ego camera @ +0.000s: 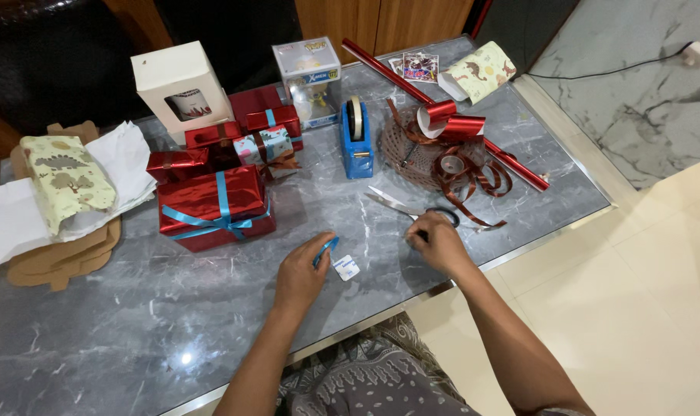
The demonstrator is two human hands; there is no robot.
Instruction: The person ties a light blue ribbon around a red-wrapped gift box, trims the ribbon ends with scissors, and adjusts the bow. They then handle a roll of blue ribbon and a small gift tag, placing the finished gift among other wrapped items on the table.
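Presents (215,206) wrapped in red foil already stand on the bench (134,323), one tied with blue ribbon. Left hand (302,271) pinches a blue ribbon piece (326,249); right hand (436,239) closes on scissors (411,206). White box (180,86) looks unwrapped.

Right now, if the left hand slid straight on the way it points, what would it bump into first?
Probably the small white tag lying just beyond the left hand, which pinches a blue ribbon piece. Depth is hard to judge.

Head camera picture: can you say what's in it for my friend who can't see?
A person's left hand holds a blue ribbon piece while the right hand rests on scissors on a grey marble table. Behind sit red wrapped gifts and a blue tape dispenser.
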